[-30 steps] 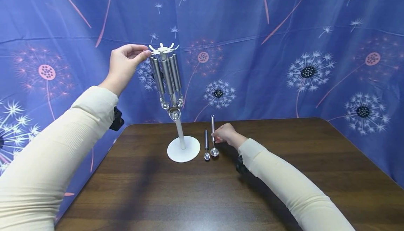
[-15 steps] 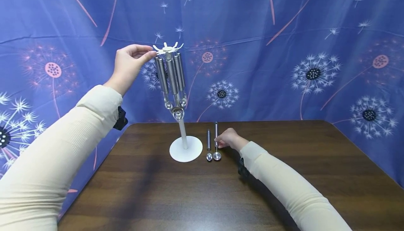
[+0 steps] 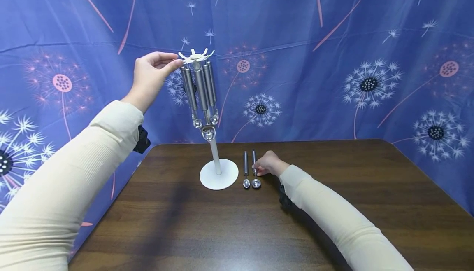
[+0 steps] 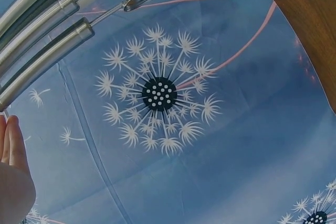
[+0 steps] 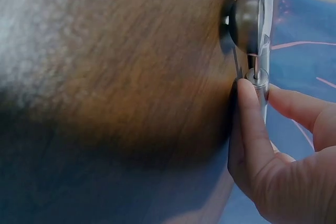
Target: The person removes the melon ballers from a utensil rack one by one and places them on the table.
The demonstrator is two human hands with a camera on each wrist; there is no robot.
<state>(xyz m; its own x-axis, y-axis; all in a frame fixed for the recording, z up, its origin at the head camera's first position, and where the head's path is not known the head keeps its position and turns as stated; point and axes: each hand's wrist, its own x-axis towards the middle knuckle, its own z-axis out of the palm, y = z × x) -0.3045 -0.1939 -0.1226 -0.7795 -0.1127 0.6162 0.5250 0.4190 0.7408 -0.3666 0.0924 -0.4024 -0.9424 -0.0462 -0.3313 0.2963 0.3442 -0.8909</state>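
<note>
Pinching left hand (image 3: 148,75), head view: fingertips held the smooth white rack (image 3: 195,58), shiny metal utensils (image 3: 200,87) hanging beside them.
Right hand (image 3: 271,162), head view: clamped on the scoop (image 3: 256,183), at its fingertips against the wood-grained worktop (image 3: 222,230), beside a spoon (image 3: 246,183).
Left wrist: cylindrical handles narrowed to thin necks.
Right wrist: two digits gripped the handle; the bowl's domed underside showed only here.
</note>
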